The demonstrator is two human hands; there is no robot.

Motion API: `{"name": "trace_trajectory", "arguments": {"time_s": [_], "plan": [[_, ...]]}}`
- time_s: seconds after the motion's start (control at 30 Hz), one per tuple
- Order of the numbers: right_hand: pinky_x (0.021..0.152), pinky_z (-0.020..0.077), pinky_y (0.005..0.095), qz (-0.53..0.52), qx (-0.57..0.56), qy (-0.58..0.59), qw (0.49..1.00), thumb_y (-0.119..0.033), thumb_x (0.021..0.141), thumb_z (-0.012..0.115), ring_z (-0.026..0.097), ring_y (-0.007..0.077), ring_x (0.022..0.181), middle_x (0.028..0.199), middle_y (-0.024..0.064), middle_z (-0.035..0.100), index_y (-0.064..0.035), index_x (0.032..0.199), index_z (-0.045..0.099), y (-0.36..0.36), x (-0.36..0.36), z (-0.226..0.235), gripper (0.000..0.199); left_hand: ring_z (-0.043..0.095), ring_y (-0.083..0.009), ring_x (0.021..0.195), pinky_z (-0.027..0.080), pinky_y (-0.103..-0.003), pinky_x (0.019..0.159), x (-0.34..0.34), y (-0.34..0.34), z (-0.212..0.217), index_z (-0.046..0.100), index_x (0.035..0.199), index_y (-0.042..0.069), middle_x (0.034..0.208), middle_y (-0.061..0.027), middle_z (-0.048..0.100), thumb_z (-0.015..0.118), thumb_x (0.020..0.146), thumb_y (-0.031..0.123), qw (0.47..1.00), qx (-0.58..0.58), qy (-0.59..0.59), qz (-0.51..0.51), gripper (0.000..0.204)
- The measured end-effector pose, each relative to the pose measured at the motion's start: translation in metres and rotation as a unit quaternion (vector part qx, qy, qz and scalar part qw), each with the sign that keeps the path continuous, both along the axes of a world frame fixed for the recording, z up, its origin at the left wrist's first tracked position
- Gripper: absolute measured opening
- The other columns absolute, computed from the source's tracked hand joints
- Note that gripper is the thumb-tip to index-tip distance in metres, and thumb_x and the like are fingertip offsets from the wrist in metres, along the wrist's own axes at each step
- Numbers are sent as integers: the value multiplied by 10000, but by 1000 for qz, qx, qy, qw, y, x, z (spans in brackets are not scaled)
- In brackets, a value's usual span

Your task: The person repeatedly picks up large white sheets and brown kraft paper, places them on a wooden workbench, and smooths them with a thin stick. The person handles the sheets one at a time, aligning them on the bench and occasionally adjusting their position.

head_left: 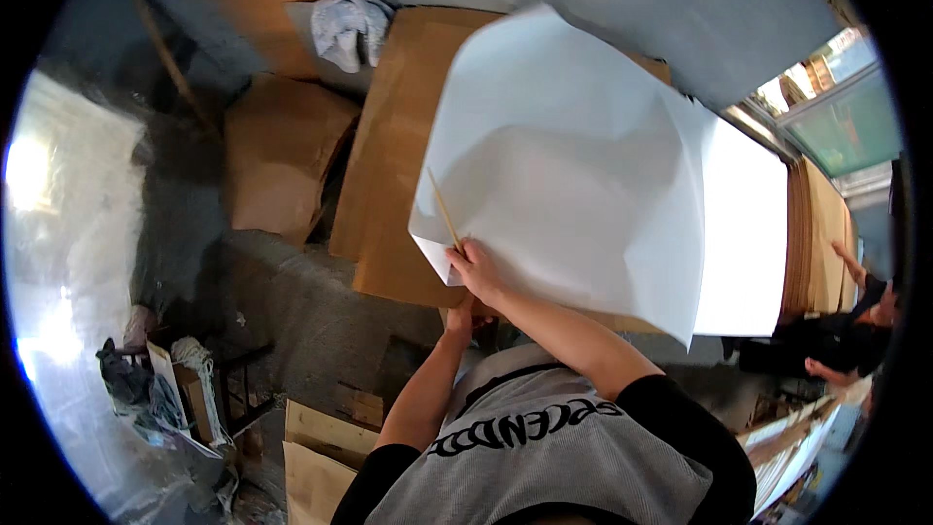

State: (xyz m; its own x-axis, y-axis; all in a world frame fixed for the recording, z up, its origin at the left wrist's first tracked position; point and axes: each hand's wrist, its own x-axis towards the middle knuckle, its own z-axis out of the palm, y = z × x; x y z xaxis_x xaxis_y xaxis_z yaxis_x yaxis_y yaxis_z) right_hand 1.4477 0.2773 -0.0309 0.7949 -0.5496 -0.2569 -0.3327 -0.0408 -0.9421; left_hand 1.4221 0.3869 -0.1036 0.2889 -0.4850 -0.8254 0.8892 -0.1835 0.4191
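A large white sheet (583, 194) lies over brown cardboard (389, 204), its far edge and right side lifted in a curve. My right hand (473, 267) is at the sheet's near left corner, which is folded up. Its fingers are closed around a thin wooden stick (444, 209) that points away and slightly left over the sheet. Just below, my left hand (461, 317) is at the near edge of the cardboard. Its fingers are partly hidden by the cardboard and my right forearm, so its grip is unclear.
More white sheet (743, 233) and a cardboard stack (807, 243) extend right, where another person (855, 321) reaches toward the stack. Bent cardboard (282, 156) leans at the left. A white cloth (348, 29) lies at the back. A cluttered rack (185, 394) and a carton (321, 457) stand near left.
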Motion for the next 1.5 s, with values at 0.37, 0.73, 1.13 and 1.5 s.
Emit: {"name": "trace_trajectory", "arguments": {"time_s": [0.37,0.73,1.13,1.5], "plan": [[469,469,288,103,378,167,905,-255,835,510,570,195,461,603,144,600,46,920,566,-34,-99,27,318,532,-201,537,406,-302,474,7,7,5,517,907,29,677,-95,555,503,825,304,1000,14,17,8,287],[352,225,214,-719,303,6,626,-175,754,619,612,98,714,818,12,605,-84,934,527,-114,-325,-18,222,536,-199,563,411,-292,490,10,15,-7,513,873,45,654,-97,549,503,836,349,999,1,24,-38,307],[315,233,156,-530,339,38,776,-173,847,428,479,65,497,869,64,604,-13,952,518,-158,-342,-42,211,530,-146,603,431,-249,512,22,45,-8,530,950,74,805,-49,567,631,765,256,995,-47,49,-72,279],[310,226,161,-635,365,1,681,-236,787,601,521,77,547,639,-6,531,-101,765,498,-195,-334,-73,171,501,-143,599,420,-270,530,37,76,18,497,943,97,826,-48,565,594,800,265,988,8,51,148,241]]}}
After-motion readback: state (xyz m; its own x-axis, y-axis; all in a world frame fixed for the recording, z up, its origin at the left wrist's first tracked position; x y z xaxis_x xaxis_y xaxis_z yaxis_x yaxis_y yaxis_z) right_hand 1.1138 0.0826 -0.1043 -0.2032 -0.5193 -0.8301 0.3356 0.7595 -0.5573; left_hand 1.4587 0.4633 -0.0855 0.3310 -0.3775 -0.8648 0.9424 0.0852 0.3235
